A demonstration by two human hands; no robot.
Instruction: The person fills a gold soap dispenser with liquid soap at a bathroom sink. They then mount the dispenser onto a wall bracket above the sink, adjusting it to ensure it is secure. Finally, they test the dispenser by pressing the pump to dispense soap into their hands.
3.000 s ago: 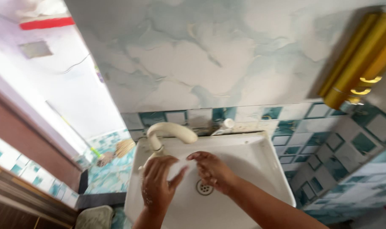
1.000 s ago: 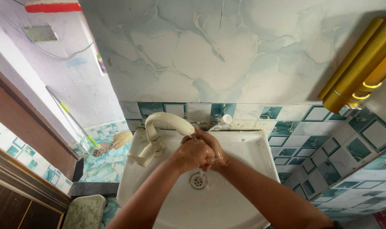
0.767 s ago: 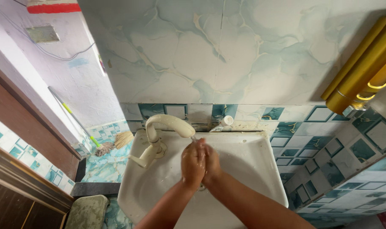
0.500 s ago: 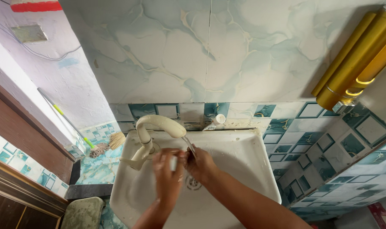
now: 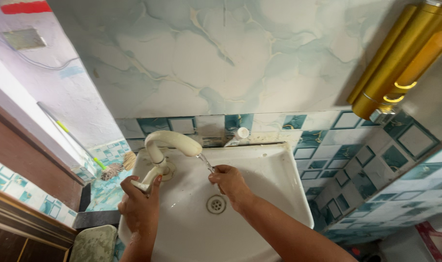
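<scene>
Water is running in a thin stream from the curved cream tap at the back left of the white basin. The left hand is sitting at the basin's left rim, its fingers curling around the tap's lever handle and gripping it. The right hand is hovering over the bowl just above the drain, loosely clenched, its knuckles meeting the stream and holding nothing. Most of the bowl to the right of that hand is lying open as far as the right rim. A small white bottle is standing on the back ledge against the tiled wall. A broom is leaning well to the left.
</scene>
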